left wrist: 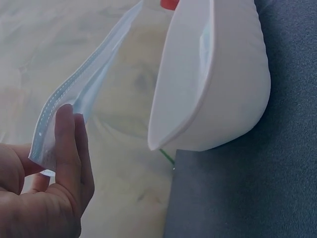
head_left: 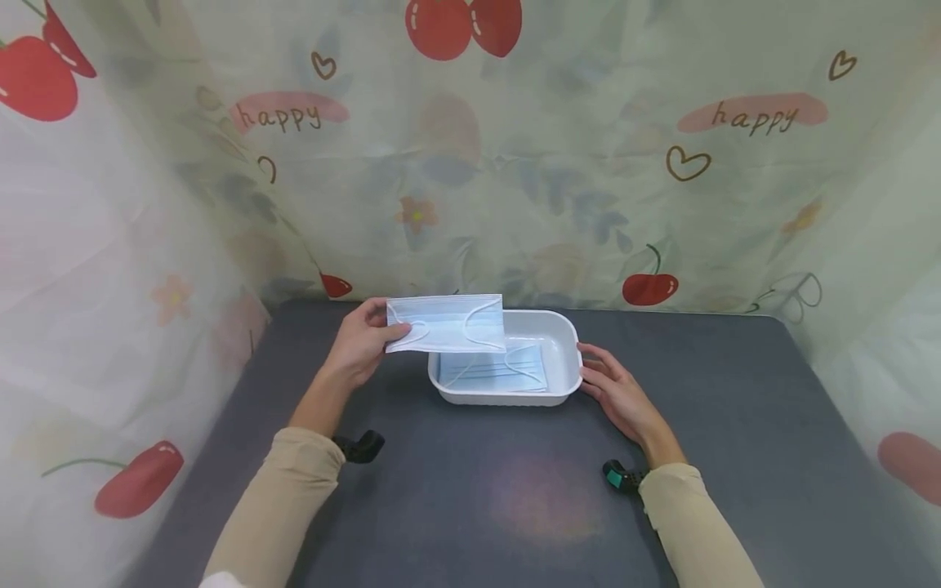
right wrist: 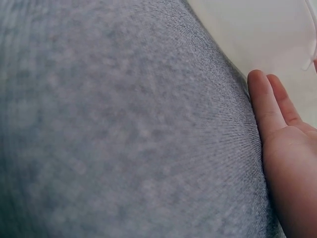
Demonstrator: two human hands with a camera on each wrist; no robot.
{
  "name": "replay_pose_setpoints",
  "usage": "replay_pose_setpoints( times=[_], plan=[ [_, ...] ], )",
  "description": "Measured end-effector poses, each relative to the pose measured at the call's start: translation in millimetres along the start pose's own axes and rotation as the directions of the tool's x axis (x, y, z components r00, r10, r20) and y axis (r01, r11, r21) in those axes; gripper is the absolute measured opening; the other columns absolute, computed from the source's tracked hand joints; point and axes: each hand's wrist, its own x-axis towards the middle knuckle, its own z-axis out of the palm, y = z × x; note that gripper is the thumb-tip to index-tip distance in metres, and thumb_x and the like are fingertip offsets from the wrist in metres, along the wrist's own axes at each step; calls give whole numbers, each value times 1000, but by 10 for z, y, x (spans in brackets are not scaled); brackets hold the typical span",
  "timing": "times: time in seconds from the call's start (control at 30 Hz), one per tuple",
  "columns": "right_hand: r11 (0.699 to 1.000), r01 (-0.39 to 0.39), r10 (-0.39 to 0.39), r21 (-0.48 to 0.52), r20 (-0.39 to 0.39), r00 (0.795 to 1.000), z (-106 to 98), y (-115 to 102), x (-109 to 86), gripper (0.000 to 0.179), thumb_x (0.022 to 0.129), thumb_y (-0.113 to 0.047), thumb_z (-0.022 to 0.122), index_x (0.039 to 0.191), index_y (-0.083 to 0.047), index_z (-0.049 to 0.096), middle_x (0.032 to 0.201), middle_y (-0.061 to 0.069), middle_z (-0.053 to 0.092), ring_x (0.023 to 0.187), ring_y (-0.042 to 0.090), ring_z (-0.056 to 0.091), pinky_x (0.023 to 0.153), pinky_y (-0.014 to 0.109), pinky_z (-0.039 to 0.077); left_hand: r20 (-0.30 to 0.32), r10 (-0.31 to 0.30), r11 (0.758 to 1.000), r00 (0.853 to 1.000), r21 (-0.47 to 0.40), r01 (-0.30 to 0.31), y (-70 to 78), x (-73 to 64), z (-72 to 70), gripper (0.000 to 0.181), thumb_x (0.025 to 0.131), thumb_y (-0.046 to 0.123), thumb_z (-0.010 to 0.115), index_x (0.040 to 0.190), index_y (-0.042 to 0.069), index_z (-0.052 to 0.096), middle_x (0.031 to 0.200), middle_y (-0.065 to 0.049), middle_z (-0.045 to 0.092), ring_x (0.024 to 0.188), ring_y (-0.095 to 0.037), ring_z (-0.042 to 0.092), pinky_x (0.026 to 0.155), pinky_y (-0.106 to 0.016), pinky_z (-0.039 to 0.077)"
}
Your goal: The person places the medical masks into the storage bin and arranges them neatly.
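A light blue face mask [head_left: 445, 323] with white ear loops is pinched at its left end between the thumb and fingers of my left hand [head_left: 359, 343]. It is held up over the back left part of a white plastic tray [head_left: 562, 343]. Inside the tray lies another blue face mask [head_left: 492, 369], partly covered by the raised one in the head view. My right hand [head_left: 619, 394] rests at the tray's right end, its fingers against the outer wall. In the left wrist view the raised mask [left wrist: 84, 79] shows edge-on, apart from the tray's rim [left wrist: 171, 134].
The tray stands on a dark grey table [head_left: 470, 490] near its back edge. Behind and on both sides hangs a pale curtain [head_left: 515, 180] printed with cherries, hearts and lettering. Dark bands [head_left: 360, 447] are strapped at both wrists.
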Motion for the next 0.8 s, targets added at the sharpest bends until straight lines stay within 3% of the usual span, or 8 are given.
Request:
replay_pose_setpoints(
  times=[0.53,0.8],
  plan=[
    [1000,-3,3,-6,-2,1000,13,-10,-7,60,104,-31,60,158,-21,35,160,16,35,131,13,51,98,15,51,6,-39,995,999,92,38,-82,137,356,53,92,2,72,140,13,53,138,-15,59,106,-21,63,77,-24,56],
    [1000,0,0,-6,0,1000,-4,2,-12,61,103,-33,60,158,-21,35,160,16,35,131,13,51,98,14,51,26,-69,982,997,178,64,-123,146,533,52,92,4,74,139,16,55,142,-12,58,115,-24,59,85,-33,53]
  ],
)
